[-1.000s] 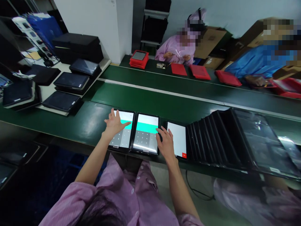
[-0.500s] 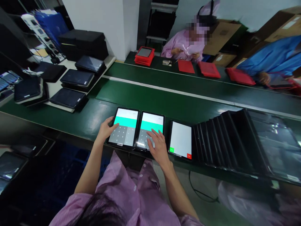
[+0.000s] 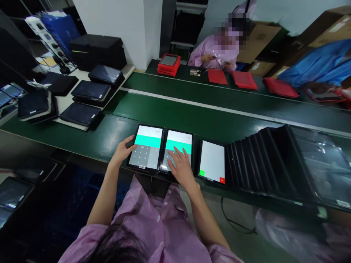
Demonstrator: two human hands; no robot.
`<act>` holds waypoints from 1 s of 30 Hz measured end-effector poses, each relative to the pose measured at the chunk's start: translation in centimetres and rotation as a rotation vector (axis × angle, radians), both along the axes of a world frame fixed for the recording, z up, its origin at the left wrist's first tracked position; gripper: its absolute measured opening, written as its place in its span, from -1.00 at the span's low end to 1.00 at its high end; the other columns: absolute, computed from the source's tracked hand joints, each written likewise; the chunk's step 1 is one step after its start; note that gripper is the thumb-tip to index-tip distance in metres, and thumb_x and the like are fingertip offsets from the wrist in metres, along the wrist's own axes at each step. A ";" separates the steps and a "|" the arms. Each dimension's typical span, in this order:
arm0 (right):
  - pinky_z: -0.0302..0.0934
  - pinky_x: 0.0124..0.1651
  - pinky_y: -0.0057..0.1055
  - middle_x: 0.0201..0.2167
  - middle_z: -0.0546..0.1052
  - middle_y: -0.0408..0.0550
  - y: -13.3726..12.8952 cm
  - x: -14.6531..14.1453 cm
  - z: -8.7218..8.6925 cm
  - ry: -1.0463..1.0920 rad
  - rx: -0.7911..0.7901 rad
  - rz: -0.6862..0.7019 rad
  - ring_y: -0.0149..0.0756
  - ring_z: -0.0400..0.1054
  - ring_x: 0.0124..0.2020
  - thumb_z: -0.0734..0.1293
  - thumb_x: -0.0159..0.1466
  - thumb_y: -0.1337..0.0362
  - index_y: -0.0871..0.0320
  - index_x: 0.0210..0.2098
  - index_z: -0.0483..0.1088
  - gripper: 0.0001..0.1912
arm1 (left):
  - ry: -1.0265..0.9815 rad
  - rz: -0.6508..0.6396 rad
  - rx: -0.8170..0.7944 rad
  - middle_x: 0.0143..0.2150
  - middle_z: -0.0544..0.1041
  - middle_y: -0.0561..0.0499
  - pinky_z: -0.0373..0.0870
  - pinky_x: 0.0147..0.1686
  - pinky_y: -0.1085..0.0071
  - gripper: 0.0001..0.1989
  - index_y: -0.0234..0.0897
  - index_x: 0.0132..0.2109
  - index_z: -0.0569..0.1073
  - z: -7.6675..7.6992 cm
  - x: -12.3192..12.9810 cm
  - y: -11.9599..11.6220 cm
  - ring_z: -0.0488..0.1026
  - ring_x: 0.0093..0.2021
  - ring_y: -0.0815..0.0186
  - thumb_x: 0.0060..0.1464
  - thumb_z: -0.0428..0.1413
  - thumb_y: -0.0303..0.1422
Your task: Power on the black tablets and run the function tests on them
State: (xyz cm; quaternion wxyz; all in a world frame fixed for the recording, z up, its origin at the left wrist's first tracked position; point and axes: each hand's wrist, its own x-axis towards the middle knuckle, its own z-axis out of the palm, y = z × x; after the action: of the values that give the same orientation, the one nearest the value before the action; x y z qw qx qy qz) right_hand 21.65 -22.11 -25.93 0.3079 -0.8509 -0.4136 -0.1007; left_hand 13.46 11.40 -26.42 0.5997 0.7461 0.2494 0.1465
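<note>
Two black-framed tablets lie side by side at the bench's near edge, each showing a keypad under a turquoise band. At the left tablet (image 3: 148, 141), my left hand (image 3: 122, 150) rests along the left edge, thumb over the keypad and fingers apart. Above the middle tablet (image 3: 178, 135), my right hand (image 3: 181, 164) is spread, fingertips over its keypad and part of the screen hidden beneath. Neither hand grips anything. A third tablet (image 3: 212, 160), with a white screen and green and red corner squares, lies just right of my right hand.
A row of leaning dark tablets (image 3: 260, 160) fills the bench's right side. Stacked tablets (image 3: 90, 90) stand at the left. Across the green bench (image 3: 164, 106) are red sleeves (image 3: 244, 80), a person in pink (image 3: 203, 47) and another in blue (image 3: 318, 65).
My right hand has shifted slightly up and left over the middle tablet's keypad. The figures on both keypad screens have changed. My left hand stays at the left tablet's edge.
</note>
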 end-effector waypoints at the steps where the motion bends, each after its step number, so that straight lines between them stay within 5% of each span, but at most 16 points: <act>1: 0.11 0.60 0.31 0.22 0.69 0.05 -0.4 0.2 -0.1 -0.004 0.023 -0.019 0.05 0.40 0.47 0.24 0.63 0.18 0.05 0.37 0.44 -0.61 | 0.016 -0.001 0.015 0.39 0.58 -0.24 0.35 0.47 -0.01 -0.27 -0.28 0.26 0.65 0.2 0.1 0.0 0.44 0.46 -0.16 -0.01 0.41 -0.03; 5: 0.19 0.56 0.25 0.23 0.67 0.06 -2.9 1.5 -0.5 -0.024 0.149 -0.187 -0.02 0.48 0.40 0.24 0.62 0.20 0.04 0.36 0.44 -0.62 | 0.116 -0.003 0.197 0.43 0.54 -0.28 0.41 0.41 0.01 -0.22 -0.28 0.38 0.55 1.6 2.2 -0.8 0.43 0.46 -0.17 0.14 0.32 0.06; 8: 0.22 0.54 0.26 0.21 0.69 0.07 -4.6 2.5 -1.0 -0.021 0.192 -0.282 -0.01 0.50 0.38 0.23 0.62 0.19 0.03 0.32 0.48 -0.64 | 0.239 -0.048 0.468 0.61 0.28 -0.35 0.29 0.47 -0.10 -0.08 -0.29 0.51 0.39 3.1 4.5 -2.4 0.28 0.56 -0.25 0.16 0.34 0.08; 11: 0.22 0.53 0.26 0.20 0.69 0.07 -5.3 3.1 -1.4 -0.013 0.195 -0.308 0.00 0.51 0.37 0.23 0.62 0.17 0.03 0.30 0.49 -0.64 | 0.396 -0.116 0.660 0.69 0.03 -0.46 0.26 0.42 -0.29 0.08 -0.32 0.59 0.22 4.4 6.5 -4.8 0.17 0.58 -0.42 0.15 0.32 0.20; 15: 0.19 0.55 0.25 0.21 0.69 0.06 -5.4 3.7 -1.8 -0.014 0.187 -0.303 -0.02 0.48 0.40 0.23 0.62 0.16 0.02 0.30 0.49 -0.64 | 0.497 -0.140 0.804 0.68 -0.06 -0.60 0.31 0.30 -0.35 0.16 -0.38 0.62 0.15 5.3 7.7 -7.3 0.13 0.55 -0.59 0.18 0.22 0.31; 24: 0.11 0.59 0.29 0.22 0.68 0.09 -4.9 4.2 -2.0 -0.017 0.107 -0.205 0.00 0.47 0.41 0.24 0.62 0.14 0.04 0.33 0.48 -0.62 | 0.464 -0.098 0.768 0.68 -0.03 -0.58 0.32 0.33 -0.23 0.07 -0.32 0.64 0.09 4.1 6.5 -5.3 0.30 0.49 -0.46 0.27 0.21 0.22; 30: 0.18 0.55 0.27 0.16 0.71 0.08 -5.4 4.1 -2.1 -0.035 0.143 -0.296 -0.01 0.51 0.36 0.23 0.63 0.16 0.04 0.26 0.52 -0.66 | 0.435 -0.114 0.840 0.67 -0.06 -0.65 0.30 0.31 -0.33 0.14 -0.40 0.62 0.12 4.1 6.9 -6.7 0.22 0.51 -0.57 0.21 0.22 0.28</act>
State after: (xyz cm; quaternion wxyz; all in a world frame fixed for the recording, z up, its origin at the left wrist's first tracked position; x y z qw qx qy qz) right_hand 25.72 -27.47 -27.98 0.3420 -0.8766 -0.2811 -0.1889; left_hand 20.40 4.71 -22.35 0.1870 0.9498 0.2472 0.0421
